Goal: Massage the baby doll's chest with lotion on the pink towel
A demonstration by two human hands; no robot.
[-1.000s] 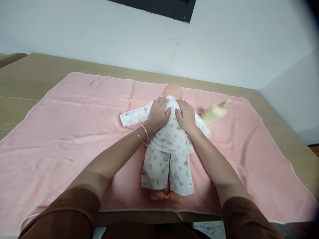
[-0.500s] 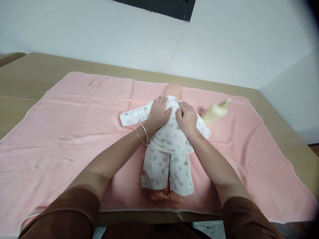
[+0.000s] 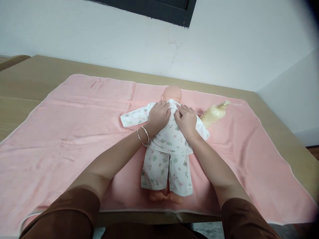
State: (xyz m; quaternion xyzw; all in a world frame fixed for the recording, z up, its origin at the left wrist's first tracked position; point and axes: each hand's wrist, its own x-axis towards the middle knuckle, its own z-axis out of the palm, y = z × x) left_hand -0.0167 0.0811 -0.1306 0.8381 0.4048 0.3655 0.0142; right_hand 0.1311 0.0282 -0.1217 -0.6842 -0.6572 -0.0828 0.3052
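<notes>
A baby doll (image 3: 171, 94) in a white printed top (image 3: 171, 139) and matching trousers (image 3: 155, 171) lies stretched out, head away from me, its face out of sight. My left hand (image 3: 159, 116) rests palm down on the left of the doll's upper body, fingers toward its neck and slightly bent. On the other side, my right hand (image 3: 186, 119) lies on the top near the shoulder, its thumb apart from the fingers. Neither hand grips anything. The doll's left-side sleeve (image 3: 134, 117) is spread outward, and its bare feet (image 3: 165, 196) show below the trouser legs.
Under the doll a pink blanket (image 3: 94, 109) covers much of the wooden table (image 3: 57, 64). A cream pump bottle (image 3: 213, 114) lies tilted on the blanket just right of the doll. Behind the table stands a white wall (image 3: 124, 43).
My left hand's fingers are bent a little more, and its thumb has drawn in beside them. My right hand stays on the doll's top with only slight movement. The view tilts slightly upward.
</notes>
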